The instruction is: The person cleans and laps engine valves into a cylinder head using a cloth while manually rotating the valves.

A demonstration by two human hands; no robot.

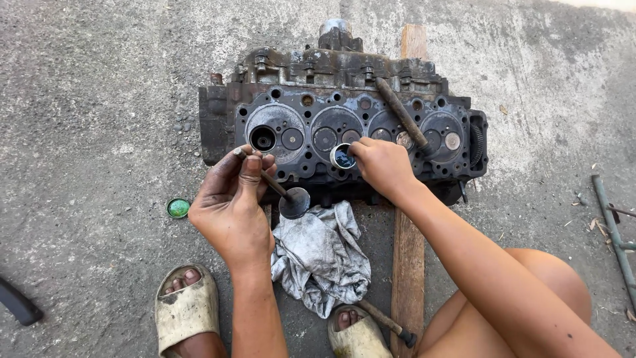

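A grimy engine cylinder head (pixel 344 99) lies face up on the concrete, with several round combustion chambers and valve seats showing. My left hand (pixel 232 199) grips an engine valve (pixel 289 197) by its stem, the dark disc end hanging just in front of the head. My right hand (pixel 381 166) reaches to a small round tin (pixel 342 156) with dark contents that sits on the head's front face. A rusty rod-like tool (pixel 401 113) lies slantwise across the head above my right hand.
A dirty grey rag (pixel 321 255) lies in front of the head. A wooden plank (pixel 407 258) runs under the head. A green tin lid (pixel 177 208) rests on the ground at left. Another valve (pixel 387 323) lies by my sandalled feet. Metal pipes (pixel 613 229) lie at right.
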